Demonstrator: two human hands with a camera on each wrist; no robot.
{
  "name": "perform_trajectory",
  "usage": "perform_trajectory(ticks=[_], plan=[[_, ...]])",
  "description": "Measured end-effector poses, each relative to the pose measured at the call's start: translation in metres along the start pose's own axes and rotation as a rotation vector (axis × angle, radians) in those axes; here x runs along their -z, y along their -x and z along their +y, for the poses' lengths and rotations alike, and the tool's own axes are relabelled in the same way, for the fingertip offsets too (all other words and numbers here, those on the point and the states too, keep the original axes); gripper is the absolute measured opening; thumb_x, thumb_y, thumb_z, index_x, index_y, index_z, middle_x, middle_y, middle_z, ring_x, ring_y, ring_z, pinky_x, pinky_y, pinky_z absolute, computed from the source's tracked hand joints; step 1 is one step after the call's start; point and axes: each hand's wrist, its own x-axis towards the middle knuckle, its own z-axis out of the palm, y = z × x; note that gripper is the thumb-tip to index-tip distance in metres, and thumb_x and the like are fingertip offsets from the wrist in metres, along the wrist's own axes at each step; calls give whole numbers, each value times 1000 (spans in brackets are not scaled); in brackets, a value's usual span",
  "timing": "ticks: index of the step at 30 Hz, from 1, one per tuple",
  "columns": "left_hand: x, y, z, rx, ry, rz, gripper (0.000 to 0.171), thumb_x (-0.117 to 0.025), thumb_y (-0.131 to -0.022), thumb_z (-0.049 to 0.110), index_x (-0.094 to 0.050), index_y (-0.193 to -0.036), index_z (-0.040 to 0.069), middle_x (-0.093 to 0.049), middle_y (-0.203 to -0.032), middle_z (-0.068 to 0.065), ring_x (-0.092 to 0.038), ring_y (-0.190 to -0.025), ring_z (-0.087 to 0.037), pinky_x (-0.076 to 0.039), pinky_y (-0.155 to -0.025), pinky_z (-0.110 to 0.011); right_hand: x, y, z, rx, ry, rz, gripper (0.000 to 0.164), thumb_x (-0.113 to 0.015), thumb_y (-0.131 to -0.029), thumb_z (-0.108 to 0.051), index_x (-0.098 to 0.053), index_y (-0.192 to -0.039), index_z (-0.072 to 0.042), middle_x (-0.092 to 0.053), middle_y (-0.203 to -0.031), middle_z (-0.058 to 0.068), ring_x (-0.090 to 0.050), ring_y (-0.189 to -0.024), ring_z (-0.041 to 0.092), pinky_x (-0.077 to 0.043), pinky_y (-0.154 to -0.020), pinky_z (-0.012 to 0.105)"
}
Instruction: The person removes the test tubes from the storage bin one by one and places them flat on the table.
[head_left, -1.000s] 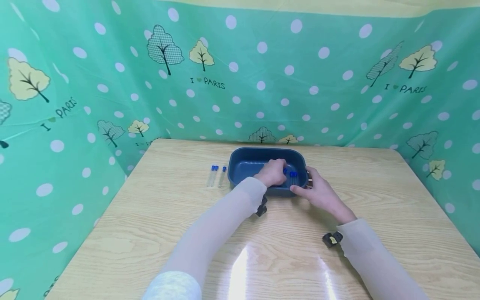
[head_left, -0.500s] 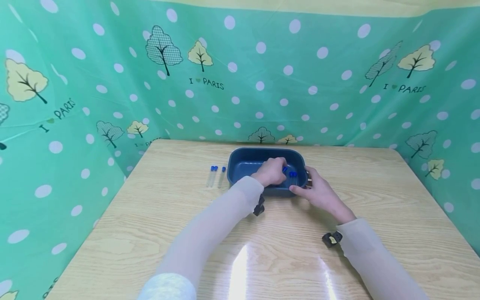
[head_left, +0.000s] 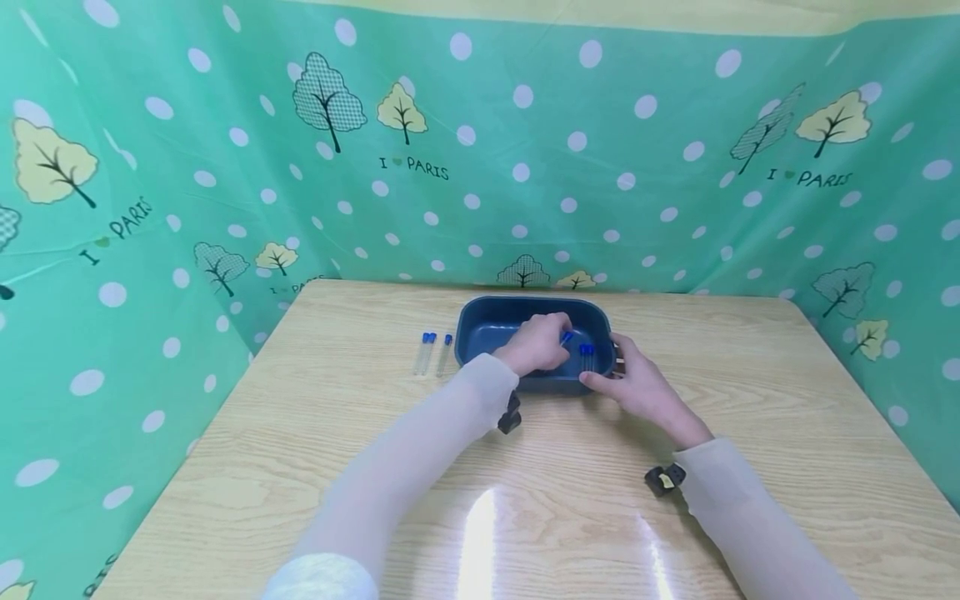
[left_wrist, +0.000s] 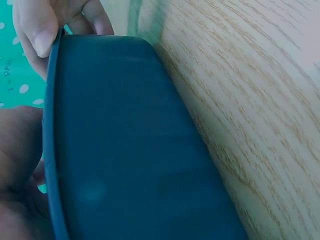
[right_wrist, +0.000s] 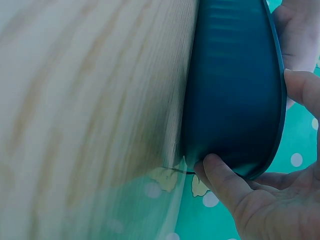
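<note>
The left hand [head_left: 536, 343], nearer than the right, is curled inside the bin [head_left: 555, 386], apparently pinching a blue-capped tube [head_left: 566, 338] slanting far-rightward. Two more tubes [head_left: 587, 353] lie between it and the right hand [head_left: 637, 379], which grips the bin's right end. Since earlier, the left hand has shifted slightly left.

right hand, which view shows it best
The right wrist view: the right hand is large, thumb and fingers clear against the bin. Head view: small. Left wrist view: only part, near the top.
</note>
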Motion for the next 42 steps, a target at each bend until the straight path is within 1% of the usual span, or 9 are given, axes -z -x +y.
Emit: perform_trajectory(ticks=[4,10,20,24,27,30,34,39,42], plan=[[2,3,-1,-10,3,3,44,-67,-87,19,-53,-129,15,-61,-120,-3,-58,-89,-13,-51,-82,-33,0,1,-1,-11,11,-2,94,-67,-86,-46,-12,-152,-7,-27,-149,26,-41,-127,46,-40,-96,58],[5,7,-4,-20,31,20,44,-68,-87,18,-53,-129,15,-61,-120,-2,-58,-85,-14,-51,-74,-29,1,1,0,-22,17,3,93,-66,-86,-46,-12,-152,-8,-28,-149,26,-41,-128,46,-40,-96,58],[11,14,-4,-31,33,34,45,-68,-87,17,-53,-129,14,-59,-123,-4,-57,-85,-15,-50,-73,-28,1,1,0,-9,5,4,95,-67,-85,-48,-13,-152,-7,-27,-150,25,-41,-127,46,-40,-96,57],[15,17,-4,-56,29,38,45,-67,-87,16,-53,-129,12,-60,-121,-6,-57,-81,-15,-48,-69,-27,2,0,0,-9,6,4,94,-67,-86,-46,-13,-152,-7,-28,-149,25,-41,-127,46,-41,-96,58],[16,19,-5,-73,27,43,44,-66,-87,15,-53,-129,11,-62,-115,-6,-57,-75,-15,-48,-65,-27,2,0,0,-10,7,3,94,-67,-85,-47,-13,-152,-7,-28,-149,26,-41,-127,46,-41,-95,58],[17,21,-7,-80,22,49,45,-65,-85,13,-53,-129,11,-62,-101,-4,-56,-70,-15,-47,-62,-28,2,0,0,-11,6,0,98,-67,-83,-52,-13,-152,-7,-27,-149,26,-41,-127,47,-41,-96,58],[16,23,-10,-78,16,55,46,-65,-84,13,-53,-129,12,-58,-83,1,-55,-67,-14,-45,-58,-27,2,0,0,-10,5,-3,104,-66,-80,-61,-14,-151,-7,-28,-149,25,-41,-127,47,-40,-96,58],[16,28,-13,-82,59,45,46,-64,-84,11,-53,-129,11,-56,-72,0,-54,-58,-13,-43,-50,-26,2,0,-1,-11,4,-4,105,-66,-79,-62,-14,-151,-7,-28,-149,25,-41,-127,47,-40,-96,58],[17,31,-14,-84,69,43,46,-63,-84,10,-53,-129,11,-56,-70,-1,-52,-55,-13,-41,-47,-25,1,0,-1,-10,2,-3,105,-66,-78,-62,-14,-151,-7,-28,-149,25,-41,-127,47,-40,-96,58]])
